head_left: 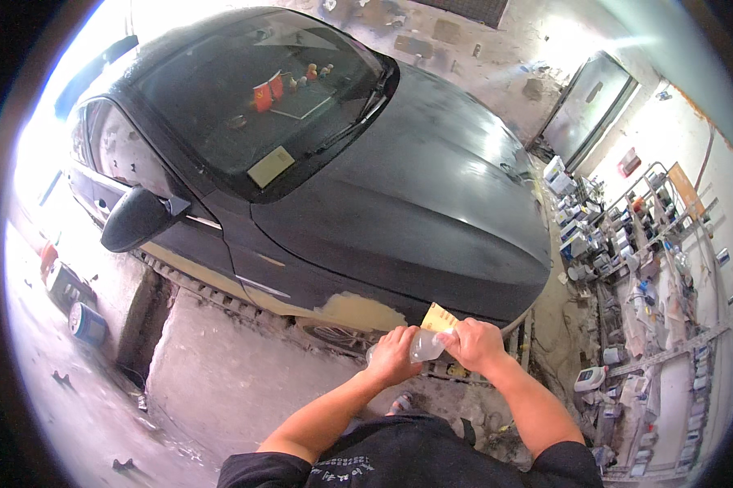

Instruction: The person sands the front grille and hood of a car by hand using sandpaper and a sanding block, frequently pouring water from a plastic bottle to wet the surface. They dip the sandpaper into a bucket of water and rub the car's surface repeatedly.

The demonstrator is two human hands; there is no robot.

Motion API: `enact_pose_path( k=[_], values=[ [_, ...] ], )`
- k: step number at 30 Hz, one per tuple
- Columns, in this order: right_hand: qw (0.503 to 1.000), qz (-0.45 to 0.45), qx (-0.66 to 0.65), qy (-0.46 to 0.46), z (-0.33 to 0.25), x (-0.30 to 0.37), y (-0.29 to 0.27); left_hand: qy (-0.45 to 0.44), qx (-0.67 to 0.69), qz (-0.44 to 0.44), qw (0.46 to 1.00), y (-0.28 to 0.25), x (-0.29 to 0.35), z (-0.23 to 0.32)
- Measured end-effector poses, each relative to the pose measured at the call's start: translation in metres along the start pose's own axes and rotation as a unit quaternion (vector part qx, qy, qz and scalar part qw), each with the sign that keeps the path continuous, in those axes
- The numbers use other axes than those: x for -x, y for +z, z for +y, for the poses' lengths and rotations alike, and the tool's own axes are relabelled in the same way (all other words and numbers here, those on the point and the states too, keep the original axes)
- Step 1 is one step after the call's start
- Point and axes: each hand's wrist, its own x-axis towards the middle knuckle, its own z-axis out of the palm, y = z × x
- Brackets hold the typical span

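Observation:
My left hand (395,355) is wrapped around a clear plastic bottle (425,346), which lies sideways between my two hands. My right hand (476,346) is closed at the other end of the bottle and pinches a small yellow sheet (439,318), which looks like sandpaper. My right fingers seem to touch the bottle's end; whether they grip it is hidden. Just beyond both hands is the front side of a dark matte car (399,252), with a beige filler patch (362,311) above the front wheel (338,335).
The car's side mirror (143,220) juts out at the left. A blue-and-white bucket (86,323) stands on the floor beyond a sunken channel (145,325). Shelves of cans and bottles (618,236) line the right wall, near a white box-shaped device (591,378). A door (590,106) is at the back right.

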Motion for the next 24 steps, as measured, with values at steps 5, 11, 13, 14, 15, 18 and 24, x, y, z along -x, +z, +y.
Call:
enact_pose_path(
  k=[5, 11, 13, 14, 15, 18, 24],
  values=[
    [0.99, -0.02, -0.125, -0.059, -0.005, -0.03, -0.016, 0.047, 0.02, 0.0, 0.999, -0.021, -0.02, -0.025],
    [0.994, 0.03, -0.099, -0.033, 0.014, -0.062, 0.002, 0.001, 0.024, 0.019, 1.0, -0.026, -0.047, -0.027],
    [0.991, 0.05, -0.121, -0.019, 0.014, -0.076, 0.006, -0.034, 0.014, 0.027, 0.999, -0.031, -0.053, -0.026],
    [0.989, 0.062, -0.134, -0.016, 0.015, -0.083, 0.008, -0.041, 0.018, 0.038, 0.998, -0.032, -0.058, -0.029],
    [0.986, 0.072, -0.148, -0.014, 0.015, -0.092, 0.009, -0.049, 0.022, 0.049, 0.997, -0.033, -0.063, -0.031],
    [0.982, 0.093, -0.165, -0.011, 0.008, -0.114, 0.001, -0.042, 0.02, 0.103, 0.994, -0.043, -0.076, -0.036],
    [0.951, 0.204, -0.231, 0.004, 0.022, -0.15, -0.017, -0.163, 0.112, 0.25, 0.948, -0.123, -0.136, -0.075]
  ],
)
